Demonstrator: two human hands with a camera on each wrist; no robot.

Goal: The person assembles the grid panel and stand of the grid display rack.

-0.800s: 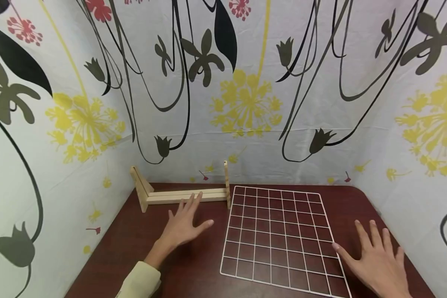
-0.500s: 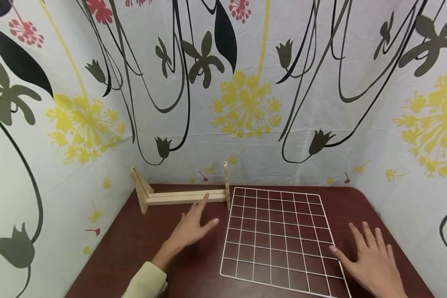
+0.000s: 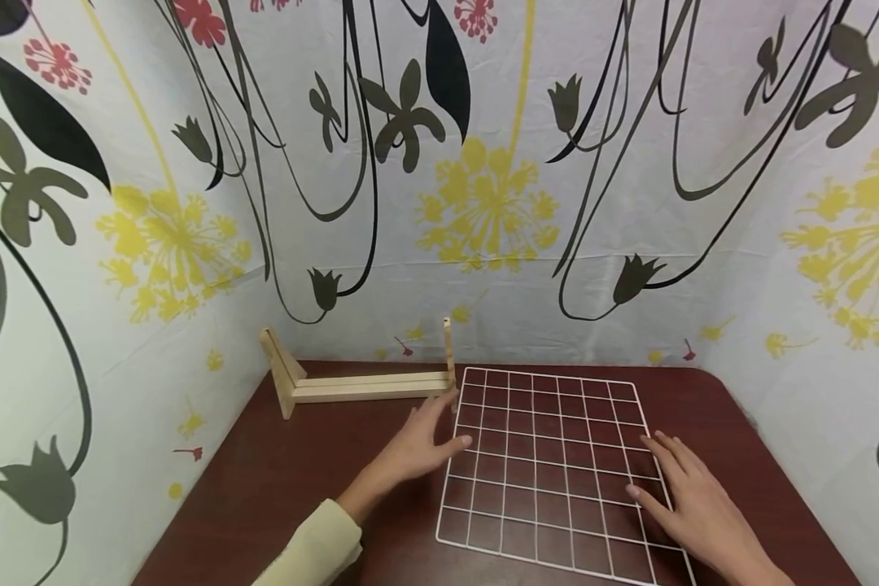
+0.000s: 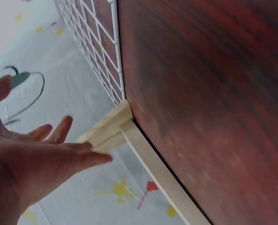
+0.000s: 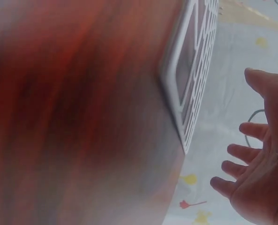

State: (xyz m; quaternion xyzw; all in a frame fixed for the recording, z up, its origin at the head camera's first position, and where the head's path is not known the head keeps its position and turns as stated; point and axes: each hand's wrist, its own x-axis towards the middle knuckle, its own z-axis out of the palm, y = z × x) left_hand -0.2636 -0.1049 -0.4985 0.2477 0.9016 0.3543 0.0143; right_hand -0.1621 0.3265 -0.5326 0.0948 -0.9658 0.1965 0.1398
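Note:
A white wire grid panel [image 3: 549, 464] lies flat on the dark red-brown table. My left hand [image 3: 413, 448] hovers by its left edge, thumb and fingers spread apart, holding nothing. Over the panel's right edge is my right hand [image 3: 692, 505], its thumb and fingertips overlapping the wires in the head view. In the left wrist view the fingers of the left hand [image 4: 49, 154] appear in front of one end of a pale wooden stand [image 4: 153, 164]. The right wrist view has the right hand [image 5: 260, 159] with fingers apart and nothing in them, above the grid's corner.
Behind the left hand, the wooden stand [image 3: 369, 388] sits at the table's back left, two uprights joined by a low bar. One upright is close to the grid's back left corner. A floral-print white cloth [image 3: 381, 317] walls in the table [image 3: 264, 505] on the back and sides.
My left hand has moved right, from in front of the stand's bar to the grid's left edge. My right hand has moved left, over the grid's right edge. The grid and stand stay put.

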